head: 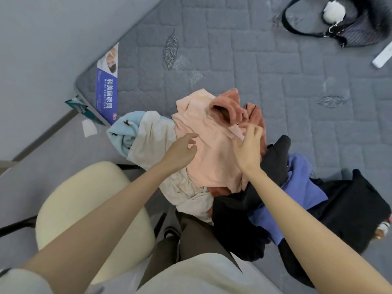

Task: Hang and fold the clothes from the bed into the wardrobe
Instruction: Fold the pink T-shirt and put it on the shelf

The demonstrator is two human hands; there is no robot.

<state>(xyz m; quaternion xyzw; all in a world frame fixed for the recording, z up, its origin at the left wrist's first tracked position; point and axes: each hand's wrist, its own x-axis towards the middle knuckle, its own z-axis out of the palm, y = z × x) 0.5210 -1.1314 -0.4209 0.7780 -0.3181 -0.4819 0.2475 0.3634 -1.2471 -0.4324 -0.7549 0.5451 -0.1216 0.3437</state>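
A heap of clothes lies at the near corner of the grey quilted mattress point(233, 60). On top is a pale pink garment point(212, 149), with a rust fleece piece point(229, 107) behind it. A beige garment point(152, 141) and a light blue one point(125, 132) lie to its left, black point(360, 204) and blue-violet point(301, 187) ones to its right. My right hand point(248, 149) pinches a fold of the pink garment near its upper right edge. My left hand point(180, 151) hovers at the pink garment's left edge, fingers relaxed and spread, gripping nothing.
A cream cushioned chair point(84, 209) with black legs stands beside the bed at lower left. A dark handbag point(350, 28) with a white pompom and a white flat object point(384, 56) lie at the mattress's far right. A blue label point(106, 88) marks the mattress corner.
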